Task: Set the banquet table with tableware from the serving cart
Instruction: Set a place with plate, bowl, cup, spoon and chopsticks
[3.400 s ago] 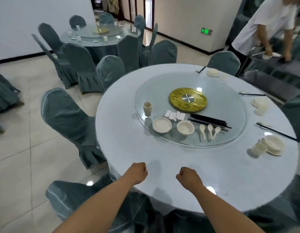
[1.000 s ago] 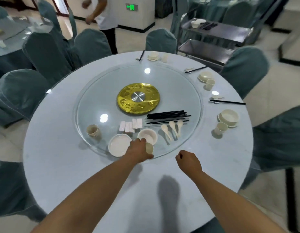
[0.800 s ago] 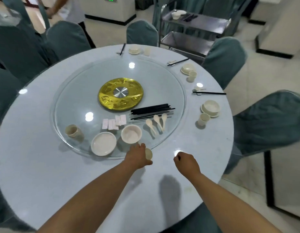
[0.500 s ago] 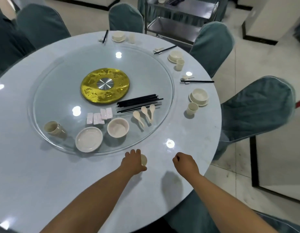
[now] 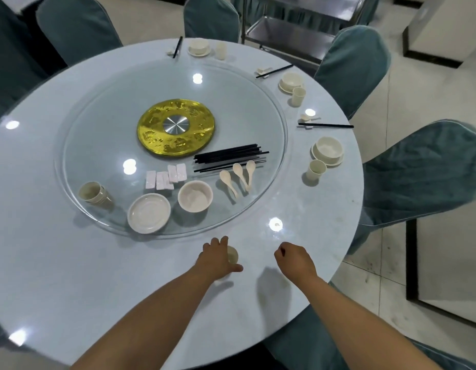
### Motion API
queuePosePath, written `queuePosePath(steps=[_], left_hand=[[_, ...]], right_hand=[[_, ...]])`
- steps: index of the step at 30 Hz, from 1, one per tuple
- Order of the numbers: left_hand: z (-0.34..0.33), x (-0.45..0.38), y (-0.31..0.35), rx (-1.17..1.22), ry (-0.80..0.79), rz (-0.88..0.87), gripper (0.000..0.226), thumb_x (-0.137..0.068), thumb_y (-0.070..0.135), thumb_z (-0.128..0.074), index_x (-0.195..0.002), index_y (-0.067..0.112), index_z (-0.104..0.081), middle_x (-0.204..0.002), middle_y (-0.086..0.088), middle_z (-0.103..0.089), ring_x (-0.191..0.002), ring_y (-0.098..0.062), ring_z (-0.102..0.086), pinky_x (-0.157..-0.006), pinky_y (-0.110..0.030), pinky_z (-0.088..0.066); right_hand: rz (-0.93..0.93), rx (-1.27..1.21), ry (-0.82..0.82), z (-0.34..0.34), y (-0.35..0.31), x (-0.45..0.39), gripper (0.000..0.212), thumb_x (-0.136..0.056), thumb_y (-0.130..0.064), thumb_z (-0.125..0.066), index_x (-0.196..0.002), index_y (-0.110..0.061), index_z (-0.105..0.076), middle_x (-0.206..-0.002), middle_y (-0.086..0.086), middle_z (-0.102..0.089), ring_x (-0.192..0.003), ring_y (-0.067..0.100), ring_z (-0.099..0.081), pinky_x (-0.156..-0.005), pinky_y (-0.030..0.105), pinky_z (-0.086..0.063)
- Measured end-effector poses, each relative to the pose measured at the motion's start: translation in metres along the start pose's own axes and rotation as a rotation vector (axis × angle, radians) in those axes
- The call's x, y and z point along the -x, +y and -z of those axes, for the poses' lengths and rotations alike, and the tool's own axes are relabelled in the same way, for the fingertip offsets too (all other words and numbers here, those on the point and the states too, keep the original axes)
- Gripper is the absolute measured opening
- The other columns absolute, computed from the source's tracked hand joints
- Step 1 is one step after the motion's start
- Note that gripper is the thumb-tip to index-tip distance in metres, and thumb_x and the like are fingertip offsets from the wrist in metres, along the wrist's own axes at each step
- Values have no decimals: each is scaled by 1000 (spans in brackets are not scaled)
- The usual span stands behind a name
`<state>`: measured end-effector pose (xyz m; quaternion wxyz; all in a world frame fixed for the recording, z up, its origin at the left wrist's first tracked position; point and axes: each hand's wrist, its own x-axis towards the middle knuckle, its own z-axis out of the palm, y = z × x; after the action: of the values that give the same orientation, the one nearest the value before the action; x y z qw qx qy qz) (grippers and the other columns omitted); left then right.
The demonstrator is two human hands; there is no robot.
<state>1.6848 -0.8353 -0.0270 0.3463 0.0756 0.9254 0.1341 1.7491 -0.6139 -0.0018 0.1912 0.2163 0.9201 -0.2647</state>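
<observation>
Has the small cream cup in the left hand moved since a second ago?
Yes. The small cream cup, held by the left hand, came off the glass turntable rim toward the near table edge.

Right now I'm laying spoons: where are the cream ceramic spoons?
Three cream ceramic spoons lie on the glass turntable, right of the cream bowl, below the black chopsticks.

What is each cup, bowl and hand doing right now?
left hand: holds a small cup at the table.
right hand: curled, holding nothing.
stacked cups: tilted on the glass turntable.
bowl: upright, looks empty.
plate: flat beside the bowl.
spoons: lying bowl-up.
</observation>
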Motion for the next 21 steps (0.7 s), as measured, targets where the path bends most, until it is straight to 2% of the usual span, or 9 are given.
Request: queuePosePath(steps=[6,13,16,21], left_hand=[[49,6,-29,88,116,21,89,-76,71,-62,-145,21,-33,-140,-8,-43,-129,-31,-43,-101,-45,-44],[107,13,-95,79,257,121,74,-85,64,-57,-140,17,-43,-136,-9,-49,-123,-30,-49,-101,-45,-45],[121,13,-122,109,296,188,66,-88,56,-58,-138,15,-43,-134,-10,-49,-122,-32,-49,-98,-43,-47],[137,-2,-172,299,389,284,43,-94,31,-57,-128,5,-55,-128,-15,-60,-119,-29,-56,-97,-30,-42]], right_hand=[[89,73,45,10,-47,-15,31,-90,-20,-42,-62,-16,-29,-55,-2,-33,-52,16,-27,-48,29,-21],[204,83,49,5,-125,-36,28,-90,-22,-42,-64,-15,-33,-58,-1,-42,-54,17,-33,-50,29,-27],[242,92,14,-6,-154,-44,28,-90,-25,-44,-65,-15,-38,-62,-1,-49,-55,15,-40,-50,28,-31],[302,139,-52,-31,-207,-57,29,-89,-24,-43,-62,-18,-34,-58,-3,-44,-53,13,-35,-51,28,-31]])
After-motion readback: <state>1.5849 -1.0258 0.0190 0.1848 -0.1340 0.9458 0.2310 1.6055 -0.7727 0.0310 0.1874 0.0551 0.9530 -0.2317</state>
